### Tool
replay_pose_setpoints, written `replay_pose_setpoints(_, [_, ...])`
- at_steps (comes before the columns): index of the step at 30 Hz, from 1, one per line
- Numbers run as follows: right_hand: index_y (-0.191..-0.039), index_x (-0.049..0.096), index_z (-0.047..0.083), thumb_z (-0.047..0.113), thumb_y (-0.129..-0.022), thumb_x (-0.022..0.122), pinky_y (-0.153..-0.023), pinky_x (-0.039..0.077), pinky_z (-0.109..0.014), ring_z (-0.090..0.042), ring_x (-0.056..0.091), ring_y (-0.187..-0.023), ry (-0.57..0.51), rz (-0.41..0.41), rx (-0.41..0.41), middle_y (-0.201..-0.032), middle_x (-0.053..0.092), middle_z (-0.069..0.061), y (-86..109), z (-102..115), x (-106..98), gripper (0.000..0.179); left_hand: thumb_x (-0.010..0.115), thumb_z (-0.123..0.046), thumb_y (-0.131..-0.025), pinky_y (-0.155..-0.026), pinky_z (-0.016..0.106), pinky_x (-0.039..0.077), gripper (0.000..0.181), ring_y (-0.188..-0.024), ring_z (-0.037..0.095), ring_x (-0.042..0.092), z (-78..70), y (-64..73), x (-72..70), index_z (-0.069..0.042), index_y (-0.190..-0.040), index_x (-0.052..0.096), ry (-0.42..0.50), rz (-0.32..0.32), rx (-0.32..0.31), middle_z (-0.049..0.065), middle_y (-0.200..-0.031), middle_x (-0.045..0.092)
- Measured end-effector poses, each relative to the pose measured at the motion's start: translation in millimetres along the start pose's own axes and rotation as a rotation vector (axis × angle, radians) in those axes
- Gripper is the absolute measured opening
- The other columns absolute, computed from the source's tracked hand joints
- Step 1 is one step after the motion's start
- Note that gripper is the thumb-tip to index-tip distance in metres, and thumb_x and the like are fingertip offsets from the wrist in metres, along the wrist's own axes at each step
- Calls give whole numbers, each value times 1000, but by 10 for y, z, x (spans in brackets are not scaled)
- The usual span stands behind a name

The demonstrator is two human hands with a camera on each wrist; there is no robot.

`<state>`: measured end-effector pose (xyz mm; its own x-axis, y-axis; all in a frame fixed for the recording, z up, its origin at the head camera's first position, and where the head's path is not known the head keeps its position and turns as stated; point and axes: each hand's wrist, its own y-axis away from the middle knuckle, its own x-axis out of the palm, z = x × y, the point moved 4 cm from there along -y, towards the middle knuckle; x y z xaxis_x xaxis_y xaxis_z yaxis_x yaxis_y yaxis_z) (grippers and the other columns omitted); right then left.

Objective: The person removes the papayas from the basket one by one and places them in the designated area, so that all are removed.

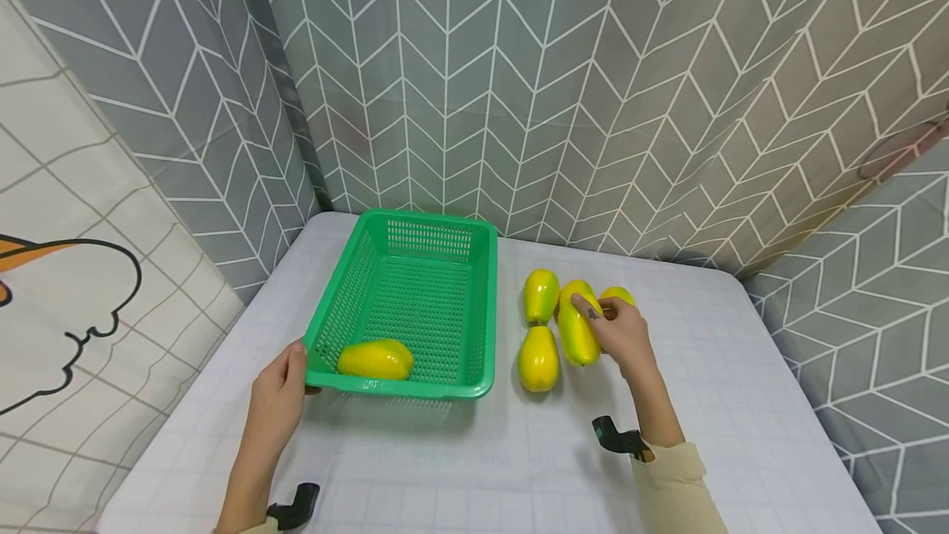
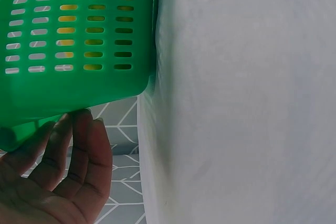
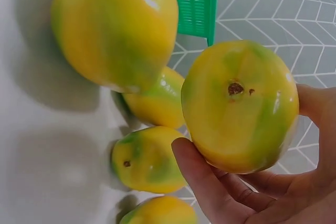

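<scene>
My left hand (image 1: pixel 278 394) grips the near left corner of a green plastic basket (image 1: pixel 489 311), thumb on the rim and fingers beneath it in the left wrist view. A yellow-green papaya (image 1: pixel 376 359) lies on its side at the near end inside the basket. To the right of the basket, my right hand (image 1: pixel 626 336) holds another papaya (image 3: pixel 239 108) between thumb and fingers, apparently off the table. Around it lie more papayas: one at the back (image 1: pixel 541 295), one in front (image 1: pixel 538 359), and one partly hidden behind the hand (image 1: pixel 617 295).
A white cloth (image 1: pixel 519 468) covers the table. Grey curtains (image 1: pixel 474 89) with white chevron lines stand behind the table and at its right. A pale checked cloth (image 1: pixel 126 270) with a cartoon print hangs at the left. Black wrist mounts (image 1: pixel 296 507) sit on both arms.
</scene>
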<state>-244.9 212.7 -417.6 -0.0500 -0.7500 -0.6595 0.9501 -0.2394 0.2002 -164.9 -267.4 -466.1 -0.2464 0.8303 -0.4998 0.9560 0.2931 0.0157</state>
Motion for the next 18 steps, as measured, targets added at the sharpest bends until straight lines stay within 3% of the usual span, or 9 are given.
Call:
replay_pose_setpoints(9, [-153, 45, -8, 74, -96, 58, -81, 63, -33, -38, 65, -117, 7, 13, 42, -146, 55, -31, 13, -152, 50, 100, 32, -45, -116, -72, 25, 56, 59, -80, 16, 66, 10, 6, -4, -2, -141, 63, 4, 10, 10, 15, -100, 69])
replay_pose_setpoints(18, [-151, 47, -8, 73, -96, 59, -76, 61, -30, -35, 66, -111, -3, 12, 66, -142, 57, -30, 21, -279, 104, 99, 31, -45, -116, -72, 23, 55, 60, -81, 15, 67, 5, 13, -2, -2, -147, 59, 3, 11, 0, 18, -106, 71])
